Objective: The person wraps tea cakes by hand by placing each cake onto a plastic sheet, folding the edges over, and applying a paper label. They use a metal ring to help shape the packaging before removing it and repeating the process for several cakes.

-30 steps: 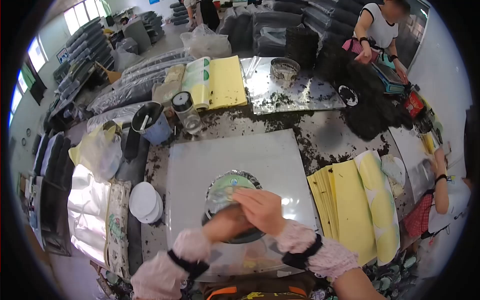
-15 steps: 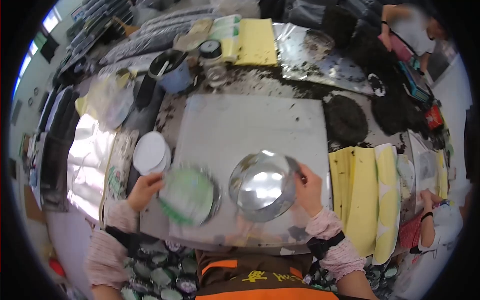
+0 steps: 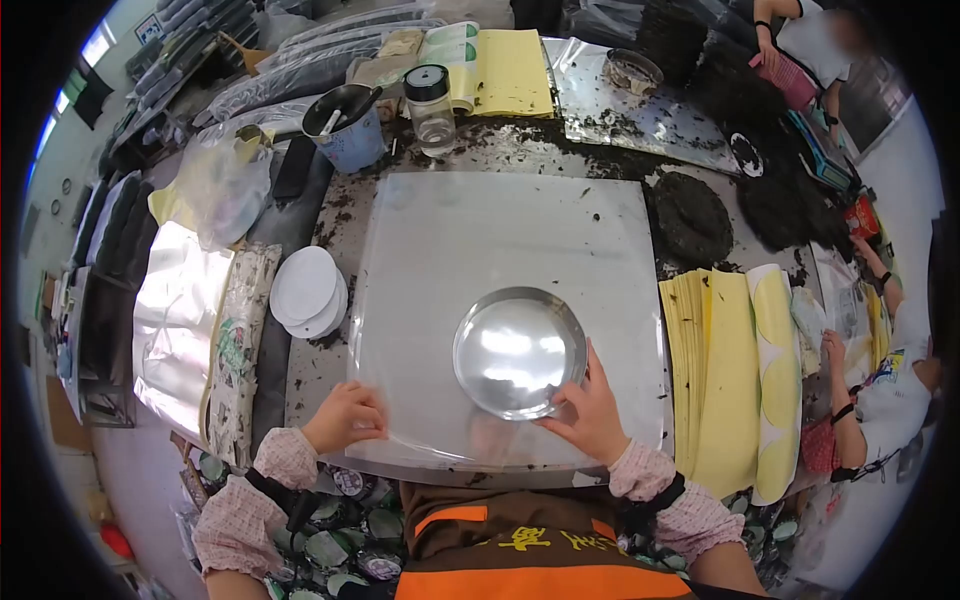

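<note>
A shallow round metal pan [image 3: 515, 350] with a shiny inside stands near the front of a clear sheet [image 3: 460, 240] on the table. My right hand [image 3: 590, 410] grips its lower right rim, thumb at the near edge and fingers along the side. At the sheet's front left corner is my left hand [image 3: 350, 415], its fingers curled together, slightly blurred. Nothing shows between them. White round discs [image 3: 308, 290] lie stacked beyond my left hand.
Yellow sheets [image 3: 715, 380] lie to the right, silvery sheets [image 3: 180, 310] to the left. At the back stand a blue bucket [image 3: 350, 140] and a lidded clear jar [image 3: 433, 115]. Dark crumbly clumps [image 3: 690, 215] cover the right rear. Other people work along the right. Green-and-clear packs [image 3: 330, 545] lie below the table edge.
The green-and-clear round pack is gone from my left hand, which has moved down and right to the sheet's corner. My right hand has lowered along the pan, which has turned flatter.
</note>
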`<state>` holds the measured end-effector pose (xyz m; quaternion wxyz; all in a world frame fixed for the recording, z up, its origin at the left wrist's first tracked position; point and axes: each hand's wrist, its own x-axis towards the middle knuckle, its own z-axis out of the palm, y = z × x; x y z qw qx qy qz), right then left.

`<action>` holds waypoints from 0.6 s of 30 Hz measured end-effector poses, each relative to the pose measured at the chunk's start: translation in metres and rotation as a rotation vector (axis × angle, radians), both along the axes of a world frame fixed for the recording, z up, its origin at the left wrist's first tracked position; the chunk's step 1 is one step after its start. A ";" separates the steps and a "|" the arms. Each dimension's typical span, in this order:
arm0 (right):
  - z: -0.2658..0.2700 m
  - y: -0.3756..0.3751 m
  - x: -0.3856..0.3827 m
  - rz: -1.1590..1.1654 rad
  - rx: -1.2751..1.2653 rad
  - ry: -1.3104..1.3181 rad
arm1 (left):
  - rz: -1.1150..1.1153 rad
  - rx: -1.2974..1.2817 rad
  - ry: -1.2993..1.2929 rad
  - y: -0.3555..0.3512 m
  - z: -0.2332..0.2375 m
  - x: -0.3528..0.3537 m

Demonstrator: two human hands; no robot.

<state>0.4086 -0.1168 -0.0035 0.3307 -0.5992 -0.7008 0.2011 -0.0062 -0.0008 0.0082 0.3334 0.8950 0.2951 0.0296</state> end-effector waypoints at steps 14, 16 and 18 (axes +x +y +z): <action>0.002 -0.014 -0.026 0.030 -0.026 0.112 | -0.082 0.004 -0.019 0.001 0.002 -0.002; 0.021 -0.025 -0.023 0.091 -0.022 0.125 | -0.098 -0.001 -0.024 0.002 -0.002 -0.005; 0.052 -0.036 -0.018 0.203 -0.042 0.137 | -0.121 0.042 -0.055 0.003 -0.001 -0.005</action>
